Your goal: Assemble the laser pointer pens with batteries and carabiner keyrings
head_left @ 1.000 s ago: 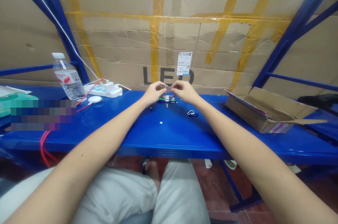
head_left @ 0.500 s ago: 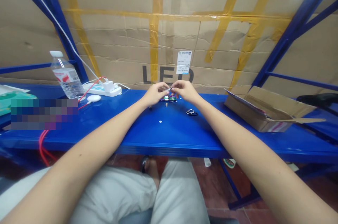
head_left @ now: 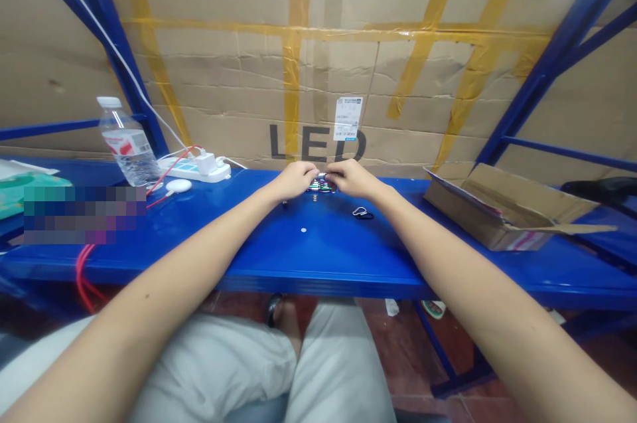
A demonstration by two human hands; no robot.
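Note:
Both my hands meet at the far middle of the blue table [head_left: 318, 257]. My left hand [head_left: 294, 180] and my right hand [head_left: 352, 178] have their fingers curled and pinched together over a small bundle of coloured parts [head_left: 320, 185], green and red among them. What exactly the fingertips grip is too small to make out. A small silver carabiner clip [head_left: 361, 213] lies on the table just in front of my right wrist. A tiny white dot [head_left: 303, 230] and a small dark piece [head_left: 284, 203] lie nearer me.
A water bottle [head_left: 128, 144], a white power strip [head_left: 196, 169] with red and white cables and a white puck [head_left: 178, 186] stand at the left. An open cardboard box [head_left: 502, 207] sits at the right. Taped cardboard [head_left: 318, 58] walls the back between blue rack posts.
My hands have dropped from a little above the table down onto the coloured bundle and drawn closer together.

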